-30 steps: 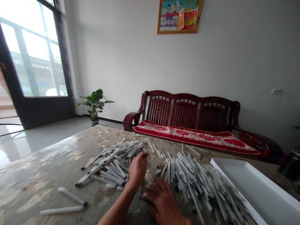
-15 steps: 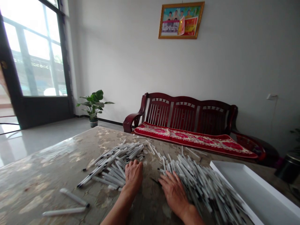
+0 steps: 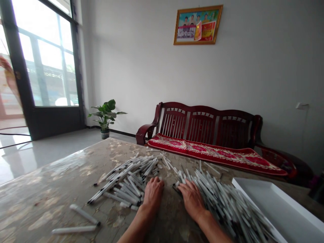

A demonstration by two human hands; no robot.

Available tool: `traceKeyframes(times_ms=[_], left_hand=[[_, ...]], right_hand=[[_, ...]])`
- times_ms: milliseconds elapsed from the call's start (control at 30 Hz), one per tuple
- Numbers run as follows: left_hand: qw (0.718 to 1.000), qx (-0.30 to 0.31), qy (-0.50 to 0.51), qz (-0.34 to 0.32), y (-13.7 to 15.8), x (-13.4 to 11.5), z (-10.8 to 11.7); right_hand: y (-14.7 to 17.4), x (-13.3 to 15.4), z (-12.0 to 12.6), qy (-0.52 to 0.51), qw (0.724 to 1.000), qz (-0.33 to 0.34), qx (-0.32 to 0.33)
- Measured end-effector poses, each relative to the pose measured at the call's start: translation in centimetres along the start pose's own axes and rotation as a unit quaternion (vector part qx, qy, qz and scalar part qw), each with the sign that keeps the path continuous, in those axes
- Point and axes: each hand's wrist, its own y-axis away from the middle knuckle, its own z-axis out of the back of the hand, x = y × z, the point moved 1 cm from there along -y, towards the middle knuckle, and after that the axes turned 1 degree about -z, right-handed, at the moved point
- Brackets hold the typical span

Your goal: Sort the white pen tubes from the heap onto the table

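Note:
White pens with dark ends lie in two heaps on the table. Beside the left pen heap [image 3: 126, 184], my left hand [image 3: 153, 192] is low at the tabletop, fingers bent and close together. Its fingertips are hidden, so what they hold, if anything, does not show. At the near left edge of the right pen heap [image 3: 225, 199], my right hand [image 3: 191, 198] has its fingers curled. A dark pen end [image 3: 176, 187] pokes out at its fingertips; the rest of that pen is hidden. Two loose pens [image 3: 74, 229] lie apart at the left.
A shallow white box [image 3: 273, 194] stands at the right, against the right heap. The table [image 3: 43, 199] has a patterned, glossy cover. Beyond it are a dark red wooden bench [image 3: 199, 125] with a red floral cover, a potted plant [image 3: 105, 113] and a glass door [image 3: 48, 64].
My right hand has shifted slightly away from me, its fingers drawn closer together, with the dark pen end moving along. My left hand shifts slightly right. The camera view has turned slightly left.

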Motion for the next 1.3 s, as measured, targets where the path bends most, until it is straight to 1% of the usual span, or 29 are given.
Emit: traceKeyframes(times_ms=[100, 200, 267, 333, 400, 433, 533, 667, 767, 867, 933, 967, 1000, 1033, 1133, 1200, 1300], left_hand=[[1.000, 0.008, 0.008, -0.013, -0.1, -0.4, -0.2], [1.000, 0.011, 0.008, -0.016, -0.2, -0.5, -0.2], [1.000, 0.009, 0.010, -0.012, -0.2, -0.5, -0.1], [1.000, 0.007, 0.013, -0.008, -0.2, -0.6, 0.0], [1.000, 0.007, 0.014, -0.008, -0.2, -0.6, 0.0], [1.000, 0.006, 0.015, -0.010, -0.2, -0.6, -0.1], [1.000, -0.003, 0.018, -0.025, -0.2, -0.8, -0.4], [0.996, -0.041, 0.029, -0.078, -0.2, -1.2, -0.5], [0.985, -0.081, 0.065, -0.135, 0.2, -2.1, -0.3], [0.964, -0.113, 0.158, -0.181, 0.9, -3.3, -0.4], [0.939, -0.138, 0.260, -0.178, 1.3, -4.3, -0.8], [0.920, -0.153, 0.322, -0.162, 1.4, -4.7, -1.0], [0.895, -0.169, 0.389, -0.139, 1.5, -5.1, -1.3], [0.863, -0.184, 0.458, -0.111, 1.6, -5.4, -1.5], [0.743, -0.209, 0.636, -0.027, 1.3, -5.8, -2.1], [0.668, -0.202, 0.715, 0.028, 0.9, -5.7, -2.2], [0.579, -0.176, 0.788, 0.109, 0.3, -5.3, -2.5]], right_hand=[[-0.3, 0.3, 0.5, 0.001, 1.000, -0.004, -0.015], [0.3, 1.2, 1.3, -0.013, 1.000, -0.003, -0.029], [1.1, 2.0, 1.7, -0.032, 0.999, 0.023, -0.019], [1.9, 2.5, 1.8, -0.048, 0.997, 0.063, 0.008], [2.5, 2.6, 1.6, -0.051, 0.995, 0.084, 0.029], [2.7, 2.5, 1.5, -0.048, 0.995, 0.079, 0.032], [2.8, 2.0, 1.4, -0.031, 0.999, 0.035, 0.016], [2.9, 1.7, 1.9, -0.031, 0.999, 0.014, -0.022], [3.3, 1.6, 2.1, -0.077, 0.994, -0.011, -0.074], [4.2, 1.1, 1.5, -0.157, 0.976, -0.064, -0.135], [4.7, 0.8, 1.0, -0.216, 0.959, -0.098, -0.154], [4.9, 0.7, 0.8, -0.243, 0.951, -0.111, -0.154], [5.0, 0.6, 0.6, -0.266, 0.945, -0.121, -0.147], [5.1, 0.7, 0.5, -0.287, 0.940, -0.126, -0.137], [5.3, 1.0, 0.6, -0.326, 0.931, -0.132, -0.096], [5.3, 1.3, 0.8, -0.332, 0.931, -0.132, -0.074], [5.3, 1.5, 1.0, -0.331, 0.931, -0.144, -0.063]])
